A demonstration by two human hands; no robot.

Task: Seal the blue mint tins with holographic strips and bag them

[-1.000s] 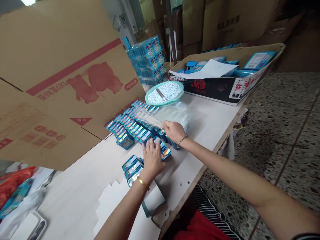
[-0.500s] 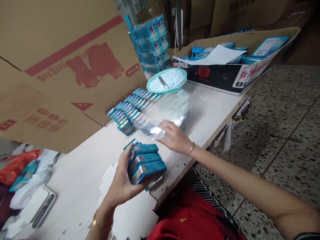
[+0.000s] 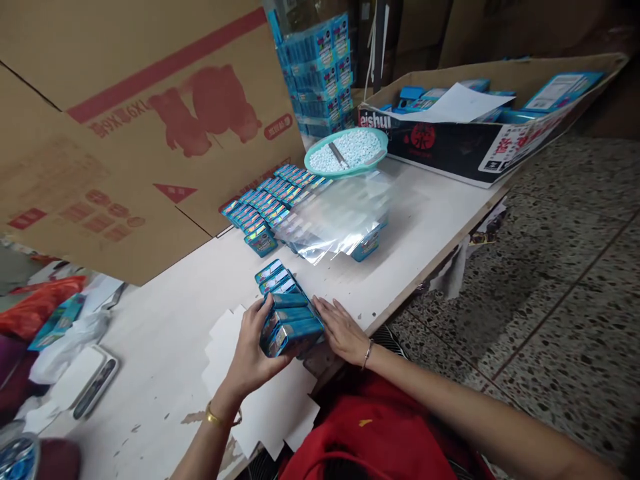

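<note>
My left hand [image 3: 257, 343] is closed round a small stack of blue boxes [image 3: 295, 330], thumb in front and fingers at the far left side. Fingers stretched out, my right hand [image 3: 345, 333] lies against the right side of the same group. Just beyond the held stack stand a few more blue boxes [image 3: 273, 272] with pale tops. Below the left hand, white paper sheets [image 3: 270, 407] lie on the table. Farther off, clear plastic film [image 3: 335, 217] rests over several blue boxes, beside rows of boxes with shiny tops [image 3: 267, 203].
A large brown carton [image 3: 125, 133] stands at the left. At the back are a turquoise bowl [image 3: 310, 163] of white pellets, wrapped stacks of blue boxes [image 3: 320, 73] and a black-sided carton [image 3: 450, 150]. A white device [image 3: 87, 380] lies on the left; the table edge [image 3: 450, 253] runs along the right.
My right hand has left the plastic film and come back towards me to the right side of the boxes. My left hand still holds the stack, and more boxes now show beyond it.
</note>
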